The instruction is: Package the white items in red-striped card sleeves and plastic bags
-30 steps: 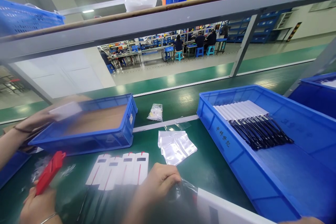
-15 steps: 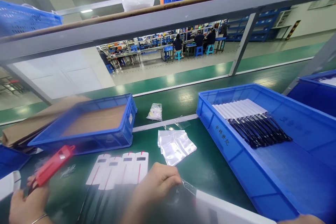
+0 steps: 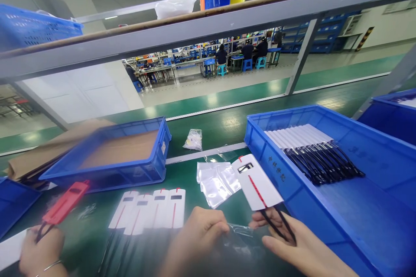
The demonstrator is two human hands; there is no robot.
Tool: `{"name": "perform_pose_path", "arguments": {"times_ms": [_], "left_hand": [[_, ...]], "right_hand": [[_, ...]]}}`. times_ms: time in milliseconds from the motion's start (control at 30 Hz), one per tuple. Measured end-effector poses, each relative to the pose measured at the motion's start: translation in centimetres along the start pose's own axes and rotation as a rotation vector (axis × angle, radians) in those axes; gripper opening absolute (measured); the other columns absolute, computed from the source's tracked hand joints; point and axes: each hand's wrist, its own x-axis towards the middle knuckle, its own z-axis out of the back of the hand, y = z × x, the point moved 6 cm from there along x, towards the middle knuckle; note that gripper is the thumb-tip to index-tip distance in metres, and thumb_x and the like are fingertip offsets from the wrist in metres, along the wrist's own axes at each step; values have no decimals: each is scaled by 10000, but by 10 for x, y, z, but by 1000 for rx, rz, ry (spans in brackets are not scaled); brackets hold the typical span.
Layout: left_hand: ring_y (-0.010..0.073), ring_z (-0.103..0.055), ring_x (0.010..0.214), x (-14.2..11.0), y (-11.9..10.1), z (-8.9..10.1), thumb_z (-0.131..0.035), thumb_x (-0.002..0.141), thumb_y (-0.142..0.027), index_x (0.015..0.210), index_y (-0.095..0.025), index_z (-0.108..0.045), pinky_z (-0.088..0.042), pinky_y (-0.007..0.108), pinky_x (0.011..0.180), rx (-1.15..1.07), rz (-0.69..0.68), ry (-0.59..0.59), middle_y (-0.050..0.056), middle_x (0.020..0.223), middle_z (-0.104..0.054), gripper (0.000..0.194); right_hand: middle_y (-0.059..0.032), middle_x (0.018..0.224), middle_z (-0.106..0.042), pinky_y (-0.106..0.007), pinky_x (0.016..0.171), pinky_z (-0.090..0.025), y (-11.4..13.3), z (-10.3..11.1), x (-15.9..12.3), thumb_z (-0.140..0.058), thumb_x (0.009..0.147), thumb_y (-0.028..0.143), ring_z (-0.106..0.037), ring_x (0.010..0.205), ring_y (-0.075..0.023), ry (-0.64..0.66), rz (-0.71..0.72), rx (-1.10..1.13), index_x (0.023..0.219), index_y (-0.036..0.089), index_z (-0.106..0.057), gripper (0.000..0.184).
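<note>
My left hand [image 3: 208,229] is closed in a pinch on a clear plastic bag [image 3: 242,246], which hangs toward the lower middle, blurred. Just right of it, my right hand [image 3: 295,238] holds a flat white plastic piece [image 3: 258,181] by its lower end. This piece has a small window, a red stripe, a red tip and black cords that run past my fingers; it tilts up to the left. Several similar white pieces [image 3: 177,212] lie side by side left of my left hand, cords toward me. Clear bags [image 3: 217,184] lie in a stack beyond my hands.
At the left, another person's hand [image 3: 45,246] holds a red piece [image 3: 66,203] with black cords. A blue bin [image 3: 273,173] on the right holds a row of white corded pieces. A cardboard-lined blue bin [image 3: 149,169] stands left. A small filled bag [image 3: 194,139] lies behind.
My right hand has come in from the lower right edge, raising the white piece from near the bag to upright above it. My left hand stays on the bag.
</note>
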Motion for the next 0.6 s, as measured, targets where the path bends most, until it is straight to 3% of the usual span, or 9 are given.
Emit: {"name": "perform_pose_path", "arguments": {"times_ms": [100, 233, 333, 467, 600], "left_hand": [[143, -537, 601, -2, -5, 0, -420, 990, -492, 696, -207, -663, -386, 269, 613, 28, 4, 10, 20, 652, -605, 476], [157, -570, 605, 0, -14, 1, -445, 986, -479, 717, -260, -706, -402, 280, 616, 62, -4, -26, 3, 645, -626, 435], [170, -599, 634, 4, -21, -4, -496, 964, -476, 746, -296, -717, -415, 279, 608, 81, -58, -24, -2, 665, -649, 358], [193, -614, 679, 8, -18, -5, -568, 920, -486, 727, -311, -702, -402, 271, 562, 99, -63, -50, 17, 676, -639, 293], [214, -593, 716, 5, -6, -1, -545, 936, -499, 720, -312, -678, -408, 281, 558, 119, 2, -116, 31, 693, -624, 315]], "right_hand": [[-69, 1095, -719, -319, 994, -508, 11, -24, 6, -718, 745, 346, -648, 1133, -284, 174, -17, 48, 1049, 201, -670, 340], [-13, 940, -659, -270, 755, -497, 31, -45, 4, -661, 782, 262, -631, 917, -223, 353, -46, 31, 961, 194, -633, 194], [1, 901, -619, -249, 677, -429, 42, -55, 6, -653, 798, 260, -566, 840, -179, 431, -41, 23, 927, 176, -602, 162], [8, 815, -602, -270, 728, -446, 40, -62, 9, -642, 770, 231, -564, 838, -198, 495, 11, -21, 802, 184, -576, 87], [11, 820, -569, -284, 784, -468, 30, -59, 11, -645, 772, 255, -544, 863, -207, 500, 22, -36, 828, 200, -573, 107]]}}
